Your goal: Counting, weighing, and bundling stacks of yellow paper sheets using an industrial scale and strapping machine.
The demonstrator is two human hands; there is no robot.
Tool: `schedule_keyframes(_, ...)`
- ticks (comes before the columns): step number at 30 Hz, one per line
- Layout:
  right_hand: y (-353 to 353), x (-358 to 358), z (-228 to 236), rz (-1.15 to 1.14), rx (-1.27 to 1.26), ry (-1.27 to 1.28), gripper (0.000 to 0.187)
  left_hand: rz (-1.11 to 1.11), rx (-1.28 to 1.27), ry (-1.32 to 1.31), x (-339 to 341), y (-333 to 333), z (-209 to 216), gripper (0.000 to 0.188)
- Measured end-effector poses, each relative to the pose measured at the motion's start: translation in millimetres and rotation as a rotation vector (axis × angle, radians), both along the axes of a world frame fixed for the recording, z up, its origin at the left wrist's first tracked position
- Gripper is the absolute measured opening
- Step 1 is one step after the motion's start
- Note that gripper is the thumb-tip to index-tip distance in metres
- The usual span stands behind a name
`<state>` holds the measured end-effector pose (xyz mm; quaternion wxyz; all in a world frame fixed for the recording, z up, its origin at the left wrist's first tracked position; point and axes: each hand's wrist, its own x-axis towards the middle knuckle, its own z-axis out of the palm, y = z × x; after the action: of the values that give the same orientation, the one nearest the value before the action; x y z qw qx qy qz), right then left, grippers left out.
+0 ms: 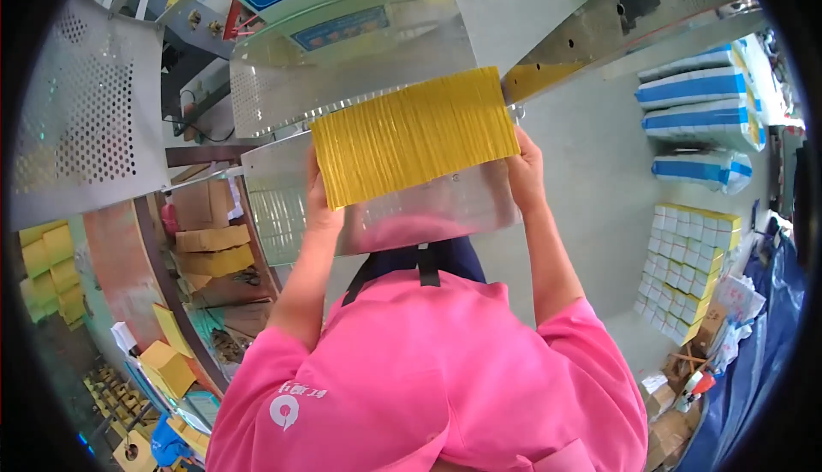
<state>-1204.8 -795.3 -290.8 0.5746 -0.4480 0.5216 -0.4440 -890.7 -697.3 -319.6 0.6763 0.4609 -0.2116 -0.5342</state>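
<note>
Steel chute [360, 70] ahead, I'm pressing both hands, left [318, 198] and right [524, 172], closed against the yellow stack [415, 134]; uneven squeeze could buckle it, spilling sheets.

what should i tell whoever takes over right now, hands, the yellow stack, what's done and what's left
Left hand: gripping the left end of the yellow stack of thin flat pieces.
Right hand: gripping the right end.
The stack is held level between both hands, up against the clear feed tray of the metal machine.
Done: stack picked up and brought to the machine.
Left: seemingly setting it into the tray and letting go.
Nearby: yellow-and-white boxes stacked on the floor to the right.
</note>
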Motion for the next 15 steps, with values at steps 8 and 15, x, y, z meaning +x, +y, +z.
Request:
schedule_keyframes(8,-1.5,7.2,34.4,0.150,-0.033,0.192,0.029,-0.106,0.092,-0.633,12.6,12.5,30.1,0.038)
schedule_keyframes(15,4.5,18.1,29.2,0.312,0.225,0.324,0.027,-0.359,0.871,-0.315,26.0,18.3,46.6,0.061)
